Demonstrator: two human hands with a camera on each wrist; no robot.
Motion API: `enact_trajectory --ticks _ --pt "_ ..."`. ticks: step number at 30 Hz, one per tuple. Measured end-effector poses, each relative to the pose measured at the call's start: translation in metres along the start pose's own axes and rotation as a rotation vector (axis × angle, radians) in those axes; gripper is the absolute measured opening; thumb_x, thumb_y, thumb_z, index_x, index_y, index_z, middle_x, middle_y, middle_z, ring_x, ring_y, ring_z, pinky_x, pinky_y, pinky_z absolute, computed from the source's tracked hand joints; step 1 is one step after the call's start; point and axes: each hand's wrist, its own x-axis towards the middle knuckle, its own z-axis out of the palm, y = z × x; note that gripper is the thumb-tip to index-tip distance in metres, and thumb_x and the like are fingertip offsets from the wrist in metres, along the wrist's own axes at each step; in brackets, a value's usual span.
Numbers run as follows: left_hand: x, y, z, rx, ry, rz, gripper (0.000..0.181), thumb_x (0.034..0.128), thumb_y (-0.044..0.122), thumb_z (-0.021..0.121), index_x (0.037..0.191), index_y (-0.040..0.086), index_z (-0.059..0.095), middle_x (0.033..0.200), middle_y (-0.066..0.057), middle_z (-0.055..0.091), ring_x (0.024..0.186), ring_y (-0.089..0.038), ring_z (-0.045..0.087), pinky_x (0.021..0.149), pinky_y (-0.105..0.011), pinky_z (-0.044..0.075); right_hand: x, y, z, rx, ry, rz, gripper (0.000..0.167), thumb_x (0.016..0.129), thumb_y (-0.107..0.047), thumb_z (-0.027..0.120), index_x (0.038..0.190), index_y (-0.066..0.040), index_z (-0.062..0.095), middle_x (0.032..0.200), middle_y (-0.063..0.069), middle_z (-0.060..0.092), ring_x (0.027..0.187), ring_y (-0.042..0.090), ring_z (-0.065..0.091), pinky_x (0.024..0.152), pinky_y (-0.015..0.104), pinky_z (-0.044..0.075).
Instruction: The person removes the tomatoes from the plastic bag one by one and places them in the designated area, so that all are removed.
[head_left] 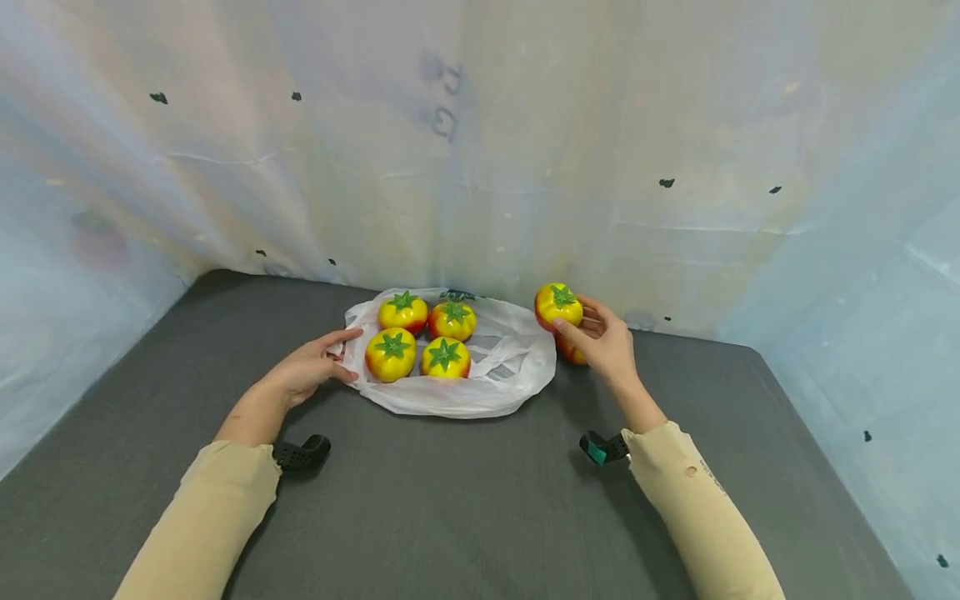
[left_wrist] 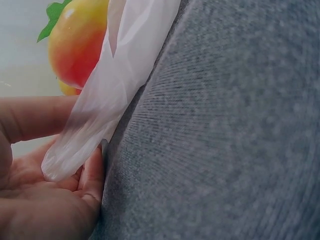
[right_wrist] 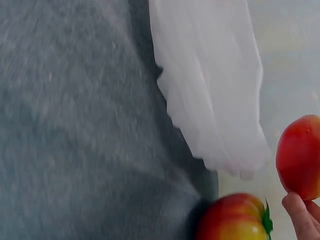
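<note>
A white plastic bag [head_left: 517, 375] lies spread on the grey table, its mouth facing up. Inside sit several yellow-and-red tomatoes [head_left: 391, 354] with green star-shaped tops. At the bag's left end, my left hand [head_left: 307, 367] has its thumb and fingers around the edge; in the left wrist view the thin plastic [left_wrist: 95, 120] lies within that hand. My right hand [head_left: 607, 346] holds up another tomato [head_left: 558, 307] just beyond the bag's right end. Beneath it a further tomato [head_left: 572, 350] rests on the table, partly hidden by the hand.
The dark grey tabletop [head_left: 450, 500] stretches in front of the bag and to both sides. A pale hanging sheet [head_left: 525, 167] with dark marks stands close behind the bag and encloses the sides. Each wrist wears a black strap [head_left: 303, 454].
</note>
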Motion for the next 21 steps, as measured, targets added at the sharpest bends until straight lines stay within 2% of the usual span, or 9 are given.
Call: enact_trajectory --ticks 14,21 --pt "0.001 0.001 0.001 0.014 0.023 0.005 0.087 0.0832 -0.007 0.062 0.154 0.012 0.016 0.158 -0.023 -0.015 0.144 -0.041 -0.004 0.114 -0.06 0.006 -0.001 0.01 -0.024 -0.042 0.05 0.039 0.068 0.085 -0.041 0.07 0.141 -0.012 0.047 0.136 0.017 0.053 0.118 0.032 0.057 0.097 0.045 0.047" --pt "0.002 0.0 0.001 0.013 0.023 0.001 0.087 0.0834 -0.007 0.062 0.155 0.013 0.016 0.158 -0.022 -0.017 0.144 -0.041 -0.006 0.113 -0.062 0.004 -0.005 0.015 -0.036 -0.072 0.065 0.031 0.068 0.086 -0.043 0.068 0.142 -0.011 0.047 0.137 0.019 0.052 0.118 0.034 0.057 0.097 0.047 0.047"
